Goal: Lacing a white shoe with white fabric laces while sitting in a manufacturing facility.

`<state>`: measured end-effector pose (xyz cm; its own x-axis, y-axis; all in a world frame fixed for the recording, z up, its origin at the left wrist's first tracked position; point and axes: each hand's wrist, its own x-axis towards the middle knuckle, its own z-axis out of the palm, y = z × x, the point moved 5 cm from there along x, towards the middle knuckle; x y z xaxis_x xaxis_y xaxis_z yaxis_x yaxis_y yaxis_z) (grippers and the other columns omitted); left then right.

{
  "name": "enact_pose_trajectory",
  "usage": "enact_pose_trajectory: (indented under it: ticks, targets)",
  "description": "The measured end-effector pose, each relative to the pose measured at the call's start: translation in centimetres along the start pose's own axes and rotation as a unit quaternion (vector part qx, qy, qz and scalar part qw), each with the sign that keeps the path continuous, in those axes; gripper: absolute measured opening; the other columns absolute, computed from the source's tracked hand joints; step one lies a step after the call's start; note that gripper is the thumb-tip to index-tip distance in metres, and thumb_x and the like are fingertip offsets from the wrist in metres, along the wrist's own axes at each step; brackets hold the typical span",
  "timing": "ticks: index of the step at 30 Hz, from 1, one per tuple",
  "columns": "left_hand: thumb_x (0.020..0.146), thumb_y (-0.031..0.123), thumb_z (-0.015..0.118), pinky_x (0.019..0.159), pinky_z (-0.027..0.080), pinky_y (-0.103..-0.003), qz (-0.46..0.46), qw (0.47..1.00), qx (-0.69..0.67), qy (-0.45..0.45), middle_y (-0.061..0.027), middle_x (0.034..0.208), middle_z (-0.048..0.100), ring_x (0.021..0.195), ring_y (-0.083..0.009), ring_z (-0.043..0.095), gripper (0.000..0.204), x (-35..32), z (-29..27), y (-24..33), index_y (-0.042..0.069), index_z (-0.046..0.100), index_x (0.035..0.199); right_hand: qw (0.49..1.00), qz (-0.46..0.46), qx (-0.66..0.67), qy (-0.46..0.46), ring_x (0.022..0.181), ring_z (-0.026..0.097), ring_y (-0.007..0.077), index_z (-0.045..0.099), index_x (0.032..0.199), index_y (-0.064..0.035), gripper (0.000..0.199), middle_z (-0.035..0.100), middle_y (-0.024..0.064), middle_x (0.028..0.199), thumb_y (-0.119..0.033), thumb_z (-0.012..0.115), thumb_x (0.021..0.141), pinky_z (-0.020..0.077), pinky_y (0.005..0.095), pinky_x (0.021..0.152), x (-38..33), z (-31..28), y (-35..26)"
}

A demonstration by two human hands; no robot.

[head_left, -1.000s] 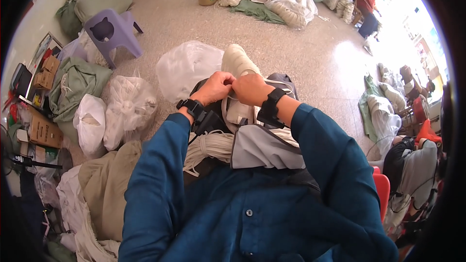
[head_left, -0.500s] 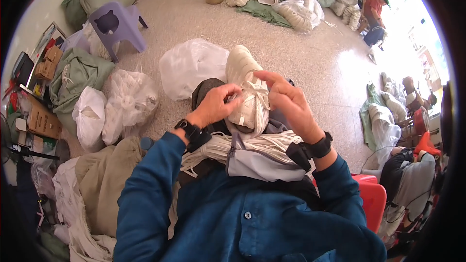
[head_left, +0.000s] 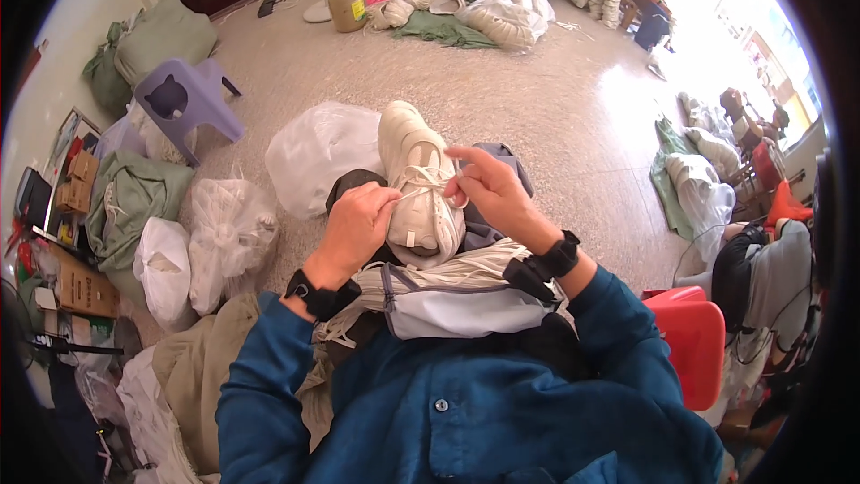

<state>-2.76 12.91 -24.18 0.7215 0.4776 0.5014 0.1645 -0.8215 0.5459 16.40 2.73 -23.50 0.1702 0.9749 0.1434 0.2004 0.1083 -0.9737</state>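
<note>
A cream, ribbed bundle (head_left: pixel 415 139), long and shaped like a shoe, stands between my knees. White cord (head_left: pixel 421 181) crosses its top in a knot or loop. At the bundle's left side my left hand (head_left: pixel 363 215) is closed, thumb and finger pinching an end of the cord. My right hand (head_left: pixel 493 193) pinches the cord on the other side, its index finger stretched out over the bundle. Across my lap lies a thick hank of cream strips (head_left: pixel 358 300), partly covered by a grey zipped pouch (head_left: pixel 466 312). Both wrists wear black straps.
A clear plastic bag (head_left: pixel 322 157) lies on the floor beyond my left hand. Stuffed plastic bags (head_left: pixel 231 233) and green sacks (head_left: pixel 139 202) stand left, near a purple chair (head_left: pixel 184 103). A red stool (head_left: pixel 690 341) is at my right. Two other people sit at the far side.
The view has shifted, so the room sits differently in the picture. My left hand has turned and closed on the cord. The right fingers have drawn together at the cord.
</note>
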Motion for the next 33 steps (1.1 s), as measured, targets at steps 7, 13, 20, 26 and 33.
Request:
enact_pose_trajectory:
  ticks: [7, 13, 20, 26, 33]
  targets:
    - [0.095, 0.002, 0.060, 0.069, 0.052, -0.031, -0.058, 0.995, -0.078, 0.010, -0.0129, 0.088, 0.072, 0.077, -0.0222, 0.069, 0.011, -0.3, -1.5, 3.3, 0.000, 0.070, 0.101, 0.998, -0.019, 0.032, 0.048, 0.089, 0.070, 0.0136, 0.060, 0.114, 0.0047, 0.018, 0.073, 0.0109, 0.095, -0.006, 0.059, 0.100, 0.0547, 0.0281, 0.081, 2.7, 3.1, 0.9]
    - [0.106, 0.010, 0.047, 0.072, 0.054, -0.027, -0.165, 0.963, -0.213, -0.015, -0.0095, 0.088, 0.071, 0.076, -0.0139, 0.068, 0.020, -0.2, -1.0, 1.7, -0.002, 0.058, 0.117, 0.998, -0.048, -0.027, 0.037, 0.086, 0.063, 0.0098, 0.067, 0.100, 0.0013, 0.010, 0.069, 0.0027, 0.086, -0.008, 0.064, 0.097, 0.0513, 0.0288, 0.079, 2.3, 5.2, -0.2]
    - [0.106, 0.011, 0.043, 0.066, 0.053, -0.026, -0.186, 0.956, -0.219, -0.056, -0.0081, 0.084, 0.066, 0.072, -0.0121, 0.065, 0.019, 0.1, -1.0, 2.1, -0.001, 0.050, 0.119, 0.991, -0.080, -0.106, 0.023, 0.083, 0.071, 0.0272, 0.069, 0.098, -0.0003, 0.013, 0.072, 0.0149, 0.087, -0.010, 0.064, 0.092, 0.0545, 0.0363, 0.076, 1.8, 5.4, -0.1]
    - [0.105, 0.009, 0.047, 0.066, 0.052, -0.024, -0.197, 0.947, -0.236, -0.090, -0.0059, 0.081, 0.065, 0.070, -0.0100, 0.063, 0.012, 0.5, -0.6, 1.8, 0.001, 0.051, 0.112, 0.987, -0.113, -0.110, 0.008, 0.082, 0.070, 0.0298, 0.069, 0.096, -0.0008, 0.011, 0.072, 0.0161, 0.087, -0.009, 0.063, 0.091, 0.0542, 0.0380, 0.074, 1.4, 5.0, -0.3]
    - [0.080, 0.037, 0.081, 0.097, 0.047, -0.047, -0.146, 0.989, 0.005, -0.009, -0.0296, 0.124, 0.058, 0.114, -0.0400, 0.058, 0.064, 0.0, 3.3, -0.3, -0.007, 0.054, 0.118, 0.998, -0.033, 0.009, 0.044, 0.079, 0.062, 0.0105, 0.057, 0.101, 0.0010, 0.009, 0.065, 0.0036, 0.081, -0.007, 0.054, 0.100, 0.0520, 0.0275, 0.074, 2.5, 2.0, 1.3]
